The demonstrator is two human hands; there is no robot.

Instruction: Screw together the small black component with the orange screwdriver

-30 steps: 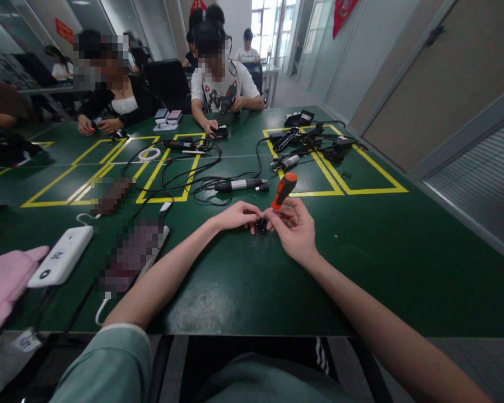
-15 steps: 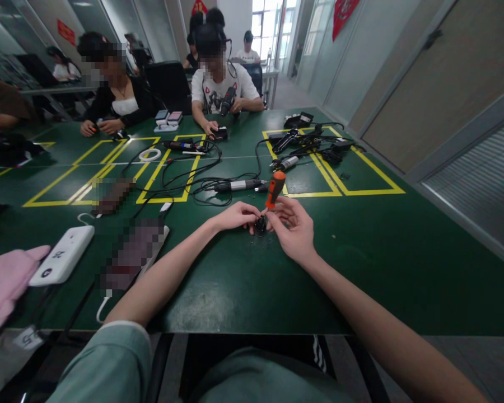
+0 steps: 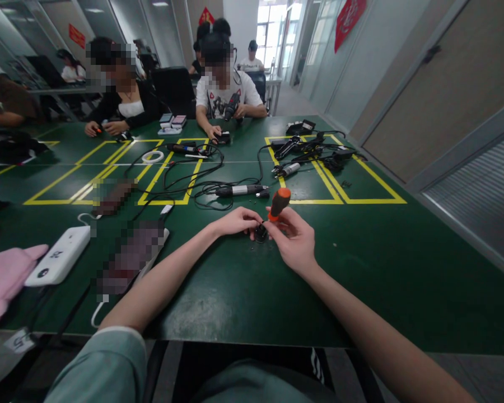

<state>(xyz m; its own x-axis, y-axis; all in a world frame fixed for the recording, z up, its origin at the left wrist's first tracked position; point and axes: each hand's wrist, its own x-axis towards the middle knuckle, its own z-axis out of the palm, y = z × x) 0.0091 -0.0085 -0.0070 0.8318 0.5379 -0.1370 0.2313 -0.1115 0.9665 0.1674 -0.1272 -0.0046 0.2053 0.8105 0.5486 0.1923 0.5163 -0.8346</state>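
A small round black part (image 3: pixel 260 233) rests on the green table, and both of my hands meet at it. My left hand (image 3: pixel 239 220) pinches the part from its left side, fingertips closed on it. In my right hand (image 3: pixel 294 235) is a screwdriver (image 3: pixel 279 202) with an orange and dark handle. Its handle tilts up and to the right, above my fingers. The thumb and fingertips of that hand come close to the top of the black part. The screwdriver's tip is hidden among the fingers.
Beyond my hands lies a grey and black cylindrical tool (image 3: pixel 239 191) with a cable. Tangled black cables and tools (image 3: pixel 306 148) fill the far right. A white power bank (image 3: pixel 59 256) and a phone (image 3: pixel 130 257) lie left. Across the table, a person holds a power drill (image 3: pixel 232 106).
The screwdriver handle has tipped further to the right and sits slightly lower in view. My left hand keeps its hold on the black part. The whole view has shifted slightly.
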